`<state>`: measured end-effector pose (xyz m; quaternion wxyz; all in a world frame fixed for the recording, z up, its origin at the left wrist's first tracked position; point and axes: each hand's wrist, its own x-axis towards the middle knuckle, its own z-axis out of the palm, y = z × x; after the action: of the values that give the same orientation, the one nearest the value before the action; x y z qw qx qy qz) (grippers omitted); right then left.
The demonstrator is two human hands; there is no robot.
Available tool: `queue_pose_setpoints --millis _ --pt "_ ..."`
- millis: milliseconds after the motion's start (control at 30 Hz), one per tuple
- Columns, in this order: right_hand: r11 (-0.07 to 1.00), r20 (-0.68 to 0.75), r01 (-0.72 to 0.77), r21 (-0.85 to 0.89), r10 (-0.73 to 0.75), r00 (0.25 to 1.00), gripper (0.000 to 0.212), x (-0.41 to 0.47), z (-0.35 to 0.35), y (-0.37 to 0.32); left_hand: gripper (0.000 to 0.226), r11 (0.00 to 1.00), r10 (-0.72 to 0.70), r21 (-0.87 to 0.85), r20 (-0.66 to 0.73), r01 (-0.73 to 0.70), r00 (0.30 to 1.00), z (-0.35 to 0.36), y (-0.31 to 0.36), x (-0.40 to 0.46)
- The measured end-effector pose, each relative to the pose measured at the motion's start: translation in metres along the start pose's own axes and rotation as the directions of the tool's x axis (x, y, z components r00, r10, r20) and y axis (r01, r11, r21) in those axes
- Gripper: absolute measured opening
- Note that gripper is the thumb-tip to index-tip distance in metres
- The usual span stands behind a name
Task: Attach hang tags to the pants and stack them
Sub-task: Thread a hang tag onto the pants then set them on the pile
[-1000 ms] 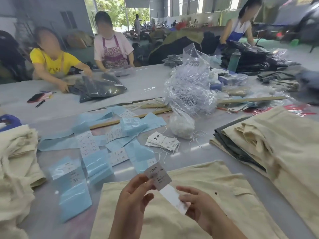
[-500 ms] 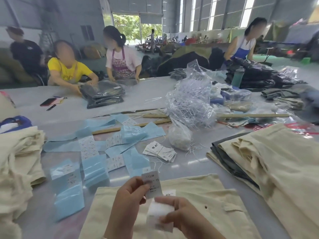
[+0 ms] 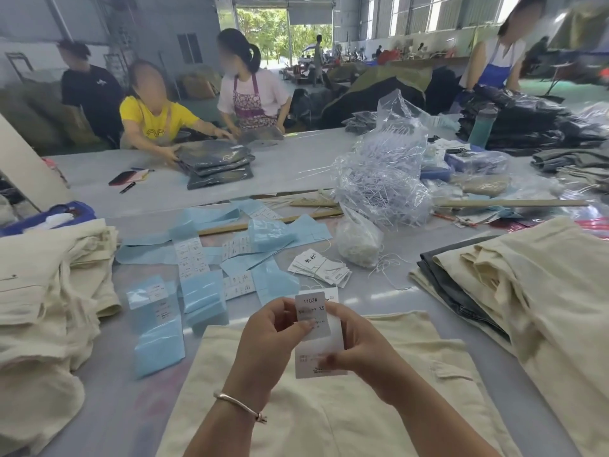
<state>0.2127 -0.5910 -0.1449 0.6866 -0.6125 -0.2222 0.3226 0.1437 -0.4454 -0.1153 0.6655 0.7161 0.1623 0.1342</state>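
Note:
A cream pair of pants (image 3: 389, 407) lies flat on the table right in front of me. Above it my left hand (image 3: 267, 338) pinches a small grey size sticker (image 3: 311, 313) marked 1103# XS. My right hand (image 3: 359, 347) holds a white hang tag (image 3: 321, 357) directly behind the sticker, and the two overlap. A small pile of white hang tags with strings (image 3: 321, 268) lies on the table beyond my hands.
Cream pants are heaped at the left (image 3: 43, 298) and stacked at the right (image 3: 527, 291). Blue sticker sheets and packets (image 3: 197, 275) cover the table's middle. A clear bag of plastic fasteners (image 3: 382, 183) and a bag of string (image 3: 357, 242) stand behind. Several people work across the table.
Both hands have come together and risen; the sticker now sits against the upper part of the hang tag. The view has tilted up.

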Motion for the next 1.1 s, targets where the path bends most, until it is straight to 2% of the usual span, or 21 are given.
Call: queue_pose_setpoints --millis 200,433,500,600,700,900,1100 --pt "0.997 0.068 0.067 0.037 -0.069 0.995 0.071 -0.008 0.001 -0.007 0.015 0.997 0.047 0.054 0.039 -0.049 0.998 0.002 0.005 -0.008" --pt "0.991 0.051 0.088 0.099 -0.093 0.994 0.074 -0.014 0.003 -0.007 0.015 0.982 0.115 0.146 0.025 -0.117 0.993 0.010 0.004 -0.015" --pt "0.993 0.029 0.079 0.090 -0.081 0.996 0.079 -0.015 0.003 -0.006 0.009 0.963 0.167 0.211 0.018 -0.167 0.986 0.011 0.001 -0.015" --pt "0.993 0.003 0.079 0.088 -0.080 0.997 0.085 -0.018 0.004 -0.005 0.021 0.923 0.240 0.311 0.002 -0.228 0.971 0.015 -0.002 -0.016" --pt "0.994 -0.014 0.078 0.083 -0.077 0.997 0.088 -0.021 0.003 -0.005 0.021 0.881 0.304 0.389 -0.026 -0.271 0.952 0.020 -0.007 -0.017" --pt "0.994 -0.034 0.092 0.055 -0.090 0.995 0.081 -0.024 0.003 -0.010 0.031 0.795 0.448 0.501 -0.104 -0.343 0.888 0.033 -0.014 -0.022" --pt "0.992 -0.047 0.128 -0.006 -0.128 0.991 0.082 -0.017 0.002 -0.018 0.031 0.782 0.468 0.532 -0.159 -0.323 0.869 0.032 -0.019 -0.015"
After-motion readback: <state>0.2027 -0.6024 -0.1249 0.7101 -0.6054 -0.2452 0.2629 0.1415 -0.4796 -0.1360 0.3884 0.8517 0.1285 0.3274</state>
